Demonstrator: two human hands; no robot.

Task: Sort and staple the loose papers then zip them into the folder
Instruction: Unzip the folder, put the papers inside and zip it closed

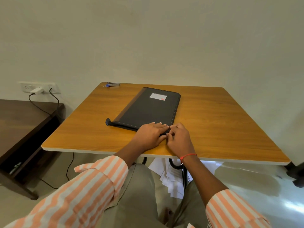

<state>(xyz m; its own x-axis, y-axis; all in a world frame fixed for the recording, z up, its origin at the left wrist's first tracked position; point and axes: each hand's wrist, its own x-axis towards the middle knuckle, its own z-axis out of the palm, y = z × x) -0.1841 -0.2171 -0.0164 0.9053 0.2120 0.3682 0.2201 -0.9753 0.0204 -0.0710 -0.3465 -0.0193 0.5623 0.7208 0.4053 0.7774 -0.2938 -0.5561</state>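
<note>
The person sits close to the table (213, 129), striped sleeves (92, 186) pushed back and knees tucked under its near edge. Down on the floor beneath the table a heap of white papers (171, 176) lies scattered round the black metal leg.

Both hands meet at the folder's near right corner, not far in from the table's near edge. The left hand (152, 134) lies flat, palm down, fingers straight and together, pressing on the folder's corner; it grips nothing. The right hand (179, 137), a red thread (187, 156) at its wrist, is curled, fingertips pinched in against the folder's corner just beside the left fingertips. What it pinches is too small and too hidden to make out, so I cannot tell whether it has hold of a zip pull.

The folder (148, 109) is black, closed and flat on the middle of the table, lying at a slant, its long side running away toward the far edge. A white label (158, 96) with a red patch sits near its far end. At its near left corner a small dark tab (107, 121) sticks out.

At the table's far left corner lies a silver stapler (112, 84) with a blue end, well apart from the folder.

Left of the table stands a dark wooden bench (24, 125), and on the wall behind it a socket strip (38, 87) with a white charger and black cables plugged in.
</note>
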